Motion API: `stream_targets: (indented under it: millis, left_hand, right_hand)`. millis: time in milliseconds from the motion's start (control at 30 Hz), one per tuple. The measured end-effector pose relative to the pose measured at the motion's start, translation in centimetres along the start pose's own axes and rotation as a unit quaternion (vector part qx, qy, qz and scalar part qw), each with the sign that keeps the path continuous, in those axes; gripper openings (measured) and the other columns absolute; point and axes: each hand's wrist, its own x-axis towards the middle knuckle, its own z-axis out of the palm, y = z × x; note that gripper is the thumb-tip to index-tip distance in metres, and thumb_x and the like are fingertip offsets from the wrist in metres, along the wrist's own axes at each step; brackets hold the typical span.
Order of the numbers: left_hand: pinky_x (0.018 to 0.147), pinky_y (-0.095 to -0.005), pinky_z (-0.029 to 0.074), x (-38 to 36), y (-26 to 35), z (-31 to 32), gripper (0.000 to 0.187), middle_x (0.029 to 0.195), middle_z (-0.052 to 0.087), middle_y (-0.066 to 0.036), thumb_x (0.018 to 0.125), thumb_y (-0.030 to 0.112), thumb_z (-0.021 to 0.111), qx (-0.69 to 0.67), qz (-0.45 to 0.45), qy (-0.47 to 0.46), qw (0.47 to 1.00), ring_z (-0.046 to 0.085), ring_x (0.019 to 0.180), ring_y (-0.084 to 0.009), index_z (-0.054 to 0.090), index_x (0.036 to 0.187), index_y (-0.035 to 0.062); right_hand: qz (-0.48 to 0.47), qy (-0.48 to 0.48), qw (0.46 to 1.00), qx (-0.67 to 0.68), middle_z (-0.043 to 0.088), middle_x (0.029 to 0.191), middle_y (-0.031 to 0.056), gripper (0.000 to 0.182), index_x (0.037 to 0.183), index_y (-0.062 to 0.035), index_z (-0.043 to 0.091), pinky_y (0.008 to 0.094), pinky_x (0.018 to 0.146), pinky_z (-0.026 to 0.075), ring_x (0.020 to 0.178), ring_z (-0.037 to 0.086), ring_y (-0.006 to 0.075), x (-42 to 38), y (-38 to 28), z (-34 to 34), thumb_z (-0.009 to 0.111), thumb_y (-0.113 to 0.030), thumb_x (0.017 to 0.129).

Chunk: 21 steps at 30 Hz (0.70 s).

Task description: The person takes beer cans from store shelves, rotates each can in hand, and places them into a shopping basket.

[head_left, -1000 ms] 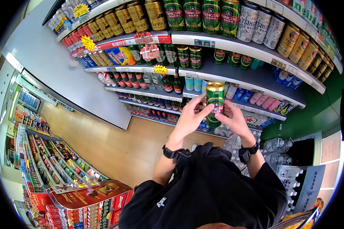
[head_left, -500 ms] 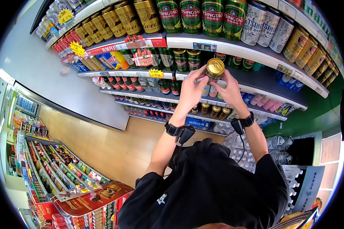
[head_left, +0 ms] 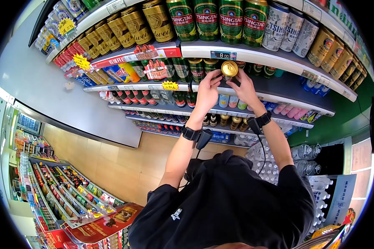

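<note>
A can (head_left: 229, 69) with a shiny gold lid stands upright between my two hands, at the front of the second shelf. My left hand (head_left: 208, 90) has its fingers curled against the can's left side. On the other side, my right hand (head_left: 246, 88) grips it, with the thumb low at the front. The can's label is mostly hidden. Green Tsingtao cans (head_left: 196, 69) stand in the row just left of it, and more dark green cans (head_left: 269, 71) are to the right.
Above, the upper shelf edge (head_left: 262, 57) with an 8.00 price tag (head_left: 223, 55) overhangs the hands. Tall Tsingtao cans (head_left: 230, 23) line that shelf. Lower shelves hold bottles (head_left: 179, 98) and small cans (head_left: 223, 100). Packs of water bottles (head_left: 264, 159) stand on the floor at right.
Both hands and the can have moved slightly left and toward the shelf, closer to the row of green cans. The left hand's fingers sit lower beside the can.
</note>
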Motion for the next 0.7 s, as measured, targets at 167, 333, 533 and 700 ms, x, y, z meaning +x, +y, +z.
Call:
stream_targets:
  millis: [167, 333, 533, 700]
  left_hand:
    - [0.110, -0.0361, 0.046, 0.5, -0.7, 0.0, 0.056, 0.140, 0.057, -0.019, 0.088, -0.019, 0.034, 0.002, -0.014, 0.017, 1.000, 0.057, 0.132, -0.0292, 0.051, 0.140, -0.0055]
    - [0.111, -0.0361, 0.045, 0.8, -1.6, -0.2, 0.057, 0.141, 0.057, -0.019, 0.087, -0.019, 0.034, -0.018, 0.019, 0.031, 0.999, 0.056, 0.133, -0.0286, 0.051, 0.140, -0.0060]
    - [0.108, -0.0356, 0.046, 0.7, -1.4, 0.7, 0.054, 0.137, 0.058, -0.020, 0.087, -0.019, 0.036, -0.008, 0.009, 0.029, 1.000, 0.058, 0.131, -0.0306, 0.051, 0.137, -0.0077]
    - [0.105, -0.0359, 0.048, 0.9, -1.9, 1.2, 0.055, 0.135, 0.055, -0.017, 0.086, -0.018, 0.038, 0.012, 0.023, 0.045, 0.999, 0.059, 0.129, -0.0300, 0.054, 0.136, -0.0025]
  right_hand:
    - [0.043, -0.042, 0.996, 0.068, 0.061, 0.130, 0.0246, 0.056, 0.134, 0.0052, 0.045, 0.0402, 0.104, 0.052, 0.122, 0.063, 0.0305, 0.9, 0.1, 0.2, 0.076, -0.006, 0.088]
    - [0.056, -0.073, 0.993, 0.073, 0.062, 0.131, 0.0234, 0.055, 0.135, 0.0050, 0.044, 0.0387, 0.102, 0.052, 0.122, 0.063, 0.0281, 1.7, 1.5, 0.1, 0.074, -0.004, 0.090]
    - [0.065, -0.089, 0.990, 0.087, 0.067, 0.122, 0.0226, 0.054, 0.133, 0.0057, 0.045, 0.0378, 0.098, 0.054, 0.116, 0.067, 0.0286, 2.2, 2.1, -0.2, 0.074, -0.005, 0.089]
    - [0.075, -0.111, 0.985, 0.105, 0.067, 0.123, 0.0224, 0.054, 0.133, 0.0052, 0.045, 0.0381, 0.098, 0.054, 0.116, 0.067, 0.0279, 2.5, 2.5, -0.4, 0.075, -0.008, 0.090]
